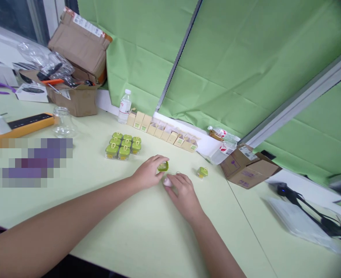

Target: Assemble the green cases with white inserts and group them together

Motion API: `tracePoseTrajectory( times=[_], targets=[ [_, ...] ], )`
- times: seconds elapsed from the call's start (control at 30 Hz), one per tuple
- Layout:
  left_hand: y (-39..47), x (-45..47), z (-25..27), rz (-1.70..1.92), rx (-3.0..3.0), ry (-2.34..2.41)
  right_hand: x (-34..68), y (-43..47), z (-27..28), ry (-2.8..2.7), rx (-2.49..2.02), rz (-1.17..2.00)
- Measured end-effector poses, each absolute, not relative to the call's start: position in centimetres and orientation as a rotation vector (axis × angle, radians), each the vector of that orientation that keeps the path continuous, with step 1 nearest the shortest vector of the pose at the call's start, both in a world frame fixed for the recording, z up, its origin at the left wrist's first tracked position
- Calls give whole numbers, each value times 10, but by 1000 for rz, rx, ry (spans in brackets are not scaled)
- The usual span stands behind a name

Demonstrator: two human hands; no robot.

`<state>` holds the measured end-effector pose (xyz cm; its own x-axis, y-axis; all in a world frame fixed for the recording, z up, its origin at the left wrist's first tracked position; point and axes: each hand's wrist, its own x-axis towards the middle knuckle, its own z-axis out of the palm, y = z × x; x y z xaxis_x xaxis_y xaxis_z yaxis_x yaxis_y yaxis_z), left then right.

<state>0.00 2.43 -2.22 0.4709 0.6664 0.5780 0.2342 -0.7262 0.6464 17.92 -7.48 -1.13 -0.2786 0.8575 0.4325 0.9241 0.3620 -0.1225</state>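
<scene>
My left hand (149, 172) grips a small green lid (163, 166) between thumb and fingers, its hollow side toward me. Close beside it, my right hand (184, 193) is closed on a small whitish-pink object (167, 182), partly covered by the fingers; its kind I cannot make out. To the right of my hands, one small clear container with a green lid (202, 172) stands alone. Several more green-lidded containers (124, 150) stand grouped in rows to the left, with something yellow inside.
Several small beige boxes (160, 129) stand in a row at the back. A water bottle (125, 106), a glass jar (62, 122), an orange power strip (31, 125) and a filled cardboard box (80, 101) are on the left. Plastic bottles (222, 152) and another carton (245, 170) lie right.
</scene>
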Motion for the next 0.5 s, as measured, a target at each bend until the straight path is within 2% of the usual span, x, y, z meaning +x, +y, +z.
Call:
tracePoseTrajectory(
  times=[0.2,0.37,0.5],
  targets=[
    [13,0,-15,1132,2227,791,187,-72,-14,-2146,-1558,-224],
    [7,-2,-7,1099,2128,786,183,-74,-9,-2113,-1542,-127],
    [6,-1,-7,1071,2002,687,179,-78,-4,-1882,-1516,-9]
  ],
)
